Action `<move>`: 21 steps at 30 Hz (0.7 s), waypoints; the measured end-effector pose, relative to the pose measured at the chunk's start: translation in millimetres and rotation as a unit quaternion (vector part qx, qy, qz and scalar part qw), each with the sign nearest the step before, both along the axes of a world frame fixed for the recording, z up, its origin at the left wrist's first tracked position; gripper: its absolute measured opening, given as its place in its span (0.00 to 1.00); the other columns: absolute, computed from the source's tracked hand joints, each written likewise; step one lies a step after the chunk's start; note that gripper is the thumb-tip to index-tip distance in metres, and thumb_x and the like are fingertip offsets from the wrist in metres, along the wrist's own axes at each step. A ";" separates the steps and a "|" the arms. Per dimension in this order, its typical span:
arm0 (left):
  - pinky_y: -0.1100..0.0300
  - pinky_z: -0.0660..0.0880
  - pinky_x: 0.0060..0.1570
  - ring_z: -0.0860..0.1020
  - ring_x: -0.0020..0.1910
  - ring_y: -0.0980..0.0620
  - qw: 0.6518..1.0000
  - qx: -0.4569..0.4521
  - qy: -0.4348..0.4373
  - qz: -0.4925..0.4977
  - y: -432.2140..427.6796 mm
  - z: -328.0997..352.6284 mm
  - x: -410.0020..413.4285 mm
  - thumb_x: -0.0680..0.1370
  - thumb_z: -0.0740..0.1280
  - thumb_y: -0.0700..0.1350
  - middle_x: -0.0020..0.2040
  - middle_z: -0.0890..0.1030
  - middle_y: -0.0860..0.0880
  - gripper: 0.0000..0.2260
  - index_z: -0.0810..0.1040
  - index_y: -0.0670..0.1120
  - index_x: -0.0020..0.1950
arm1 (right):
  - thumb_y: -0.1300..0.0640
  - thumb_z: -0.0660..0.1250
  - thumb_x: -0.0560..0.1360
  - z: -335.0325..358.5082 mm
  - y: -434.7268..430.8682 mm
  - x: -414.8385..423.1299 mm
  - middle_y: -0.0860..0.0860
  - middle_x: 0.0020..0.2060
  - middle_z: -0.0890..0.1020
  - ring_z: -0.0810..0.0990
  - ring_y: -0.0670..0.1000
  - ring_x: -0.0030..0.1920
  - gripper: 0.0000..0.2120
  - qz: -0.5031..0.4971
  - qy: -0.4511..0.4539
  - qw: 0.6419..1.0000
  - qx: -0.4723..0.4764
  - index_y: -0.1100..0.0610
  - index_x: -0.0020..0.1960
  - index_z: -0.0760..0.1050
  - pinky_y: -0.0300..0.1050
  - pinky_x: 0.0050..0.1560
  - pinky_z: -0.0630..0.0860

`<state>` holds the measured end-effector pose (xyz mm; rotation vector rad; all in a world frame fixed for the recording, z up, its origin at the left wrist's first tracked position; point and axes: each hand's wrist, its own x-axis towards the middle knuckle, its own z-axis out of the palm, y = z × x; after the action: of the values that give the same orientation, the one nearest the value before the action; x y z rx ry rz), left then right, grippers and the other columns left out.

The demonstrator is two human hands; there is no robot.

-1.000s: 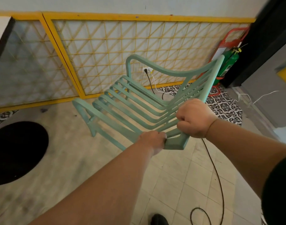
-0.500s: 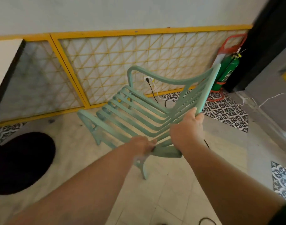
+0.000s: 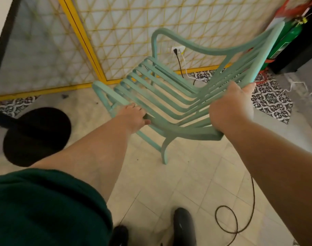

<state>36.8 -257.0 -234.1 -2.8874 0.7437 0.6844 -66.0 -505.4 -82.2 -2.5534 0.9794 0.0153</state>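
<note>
Matt, faintly scuffed mint paint on the smooth slatted chair [image 3: 183, 129], dull cream tiles with a slight sheen on the floor [image 3: 196, 174], soft dark green cloth on the sleeve [image 3: 45, 210], rubbery black cable [image 3: 254, 192], glossy green extinguisher [image 3: 291, 36], yellow-painted lattice panel [image 3: 125, 23].

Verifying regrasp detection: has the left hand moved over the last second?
Yes. The left hand slid left along the side rail of the mint-green slatted chair, toward the yellow panel frame's upright.

Dark green sleeve [image 3: 45, 206], black shoes [image 3: 184, 226]
</note>
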 end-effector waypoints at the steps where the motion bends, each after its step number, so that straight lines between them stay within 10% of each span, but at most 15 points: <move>1: 0.45 0.55 0.78 0.58 0.79 0.41 1.000 0.008 -0.009 -0.012 -2.0 -2.5 1.3 0.83 0.54 0.64 0.78 0.66 0.44 0.30 0.66 0.47 0.78 | 0.66 0.60 0.76 0.5 -1.0 0.8 0.61 0.81 0.43 0.76 0.66 0.57 0.20 -0.005 0.004 1.000 0.004 0.57 0.66 0.68 0.52 0.53 0.72; 21: 0.50 0.66 0.67 0.67 0.67 0.45 0.998 -0.009 -0.038 0.052 -24.7 -10.5 -24.7 0.83 0.52 0.62 0.66 0.71 0.46 0.25 0.68 0.45 0.69 | 0.67 0.59 0.75 2.1 -36.1 24.2 0.59 0.80 0.49 0.77 0.64 0.50 0.21 0.076 0.006 0.997 -0.025 0.57 0.67 0.71 0.57 0.54 0.78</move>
<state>12.1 -281.7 -244.6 -2.9671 0.5967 0.5769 -41.7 -541.5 -80.1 -2.6709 0.7968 0.0498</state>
